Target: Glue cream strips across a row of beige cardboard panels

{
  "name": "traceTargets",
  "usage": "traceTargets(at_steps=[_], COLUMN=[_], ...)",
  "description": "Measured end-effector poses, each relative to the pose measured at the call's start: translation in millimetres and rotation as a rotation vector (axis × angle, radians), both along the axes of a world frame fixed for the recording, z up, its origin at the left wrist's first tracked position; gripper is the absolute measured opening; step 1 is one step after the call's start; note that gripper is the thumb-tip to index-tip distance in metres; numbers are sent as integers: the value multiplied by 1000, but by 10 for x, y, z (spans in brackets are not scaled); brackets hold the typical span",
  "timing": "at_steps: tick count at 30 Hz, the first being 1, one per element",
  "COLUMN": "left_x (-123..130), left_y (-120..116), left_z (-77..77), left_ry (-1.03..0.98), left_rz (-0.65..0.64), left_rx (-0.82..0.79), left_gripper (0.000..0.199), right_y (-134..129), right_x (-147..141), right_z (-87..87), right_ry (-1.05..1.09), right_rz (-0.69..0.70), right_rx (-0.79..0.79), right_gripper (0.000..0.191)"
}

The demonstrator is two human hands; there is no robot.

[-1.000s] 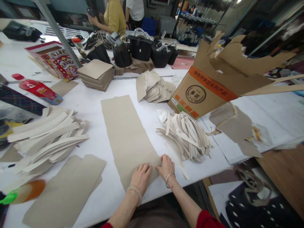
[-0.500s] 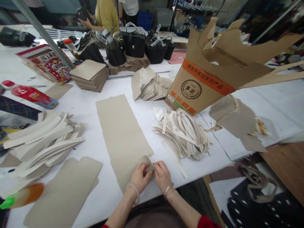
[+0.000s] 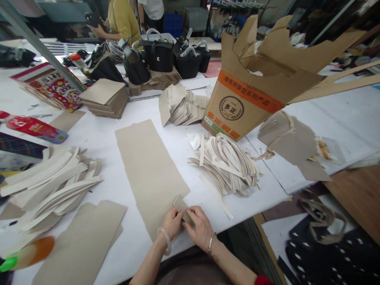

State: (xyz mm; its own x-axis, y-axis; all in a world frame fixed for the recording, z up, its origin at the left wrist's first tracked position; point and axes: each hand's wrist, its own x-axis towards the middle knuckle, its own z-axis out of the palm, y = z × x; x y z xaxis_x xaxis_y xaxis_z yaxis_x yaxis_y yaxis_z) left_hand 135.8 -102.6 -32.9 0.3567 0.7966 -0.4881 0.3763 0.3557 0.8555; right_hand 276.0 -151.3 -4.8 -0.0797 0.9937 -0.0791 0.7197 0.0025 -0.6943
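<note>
My left hand (image 3: 171, 223) has its fingers closed around a small beige sheet piece (image 3: 179, 204), whose thin edge stands up above the fingertips. On the other side of that piece, my right hand (image 3: 199, 226) pinches it between thumb and fingers. Both hands are close together over the near end of a long beige sheet (image 3: 148, 158) lying flat on the white table. What the fingers cover of the small piece is hidden. Right of the hands lies a heap of cut pale strips (image 3: 228, 164), with one loose strip reaching toward the table's near edge.
A printed cardboard box (image 3: 237, 103) stands behind the strips. More strips (image 3: 59, 178), beige sheets (image 3: 80, 241) and a green-capped bottle (image 3: 29, 253) lie left. Farther back are stacked panels (image 3: 103, 97), black handbags (image 3: 160, 55) and a person in yellow (image 3: 123, 21).
My right hand has shifted its grip, its fingers now bent over the small piece. That piece has turned and sits a little lower and further left. The whole view has shifted slightly.
</note>
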Motion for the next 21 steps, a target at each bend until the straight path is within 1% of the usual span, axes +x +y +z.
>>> traceTargets(at_steps=[2,3,6,9,12,17,21], left_x=[-6,-9,-9,-2,2,7,15], left_y=[-5,-7,-15,-26,-37,-51,-52], left_z=[-11,-17,-41,-72,-111,-156,-136], left_ry=[-24,-30,-33,-40,-53,-62,-53], left_rz=[12,19,36,48,57,69,77], left_rx=[-10,-14,-20,-25,-28,-20,-16], left_gripper=[34,34,33,32,33,32,32], right_y=[66,110,252,356,415,502,553], right_x=[32,44,57,48,57,107,151], right_z=[53,56,-13,-114,-173,-192,-205], right_ry=[107,130,122,107,111,121,152], right_rz=[-102,-147,-212,-203,-183,-138,-119], right_rx=[-110,-159,-243,-266,-297,-334,-367], right_gripper=[19,18,19,20,21,20,19])
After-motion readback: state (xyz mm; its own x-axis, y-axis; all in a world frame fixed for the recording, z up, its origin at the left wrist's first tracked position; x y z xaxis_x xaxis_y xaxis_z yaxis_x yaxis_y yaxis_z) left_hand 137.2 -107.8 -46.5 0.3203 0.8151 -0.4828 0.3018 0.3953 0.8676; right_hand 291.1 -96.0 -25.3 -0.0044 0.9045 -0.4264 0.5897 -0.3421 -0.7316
